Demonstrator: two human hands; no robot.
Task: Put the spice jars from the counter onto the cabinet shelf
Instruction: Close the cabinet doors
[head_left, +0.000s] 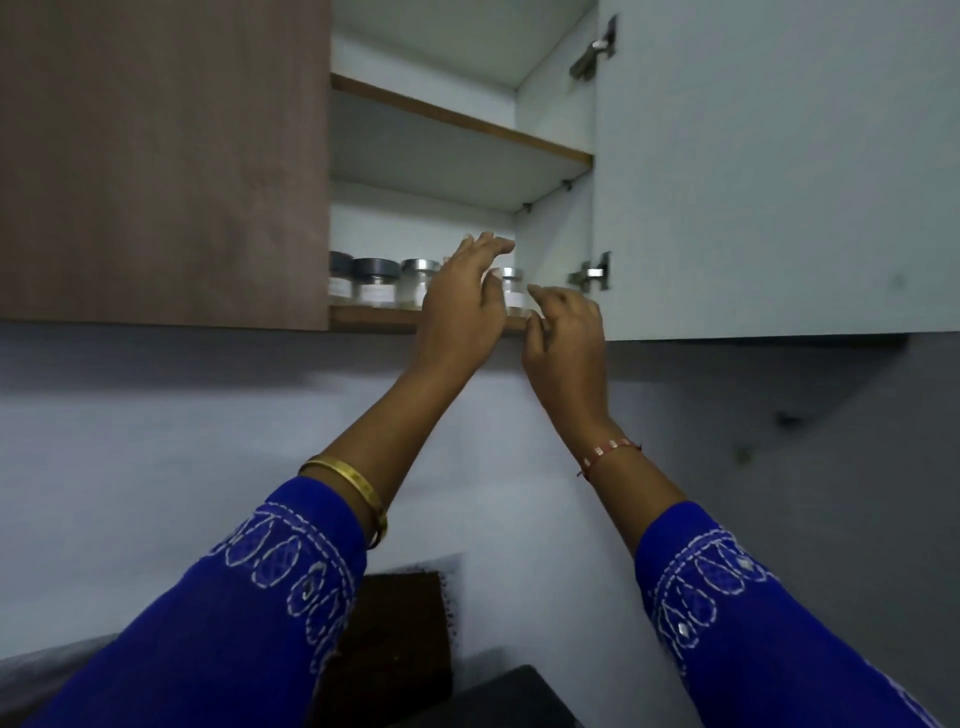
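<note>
Several small glass spice jars stand in a row on the bottom cabinet shelf (374, 315): a dark-lidded jar (375, 280), a silver-lidded jar (417, 281) and, furthest right, another silver-lidded jar (511, 288). My left hand (460, 301) is raised in front of the row with fingers spread, covering part of it and holding nothing. My right hand (563, 332) hovers just right of the rightmost jar, fingers curled and apart, with nothing in it. Whether either hand touches a jar is unclear.
The right cabinet door (769, 171) stands open with its hinges showing. The brown left door (161, 156) is closed. An upper shelf (457, 122) sits above the jars. Below, a dark brown object (395, 639) leans against the wall by the counter.
</note>
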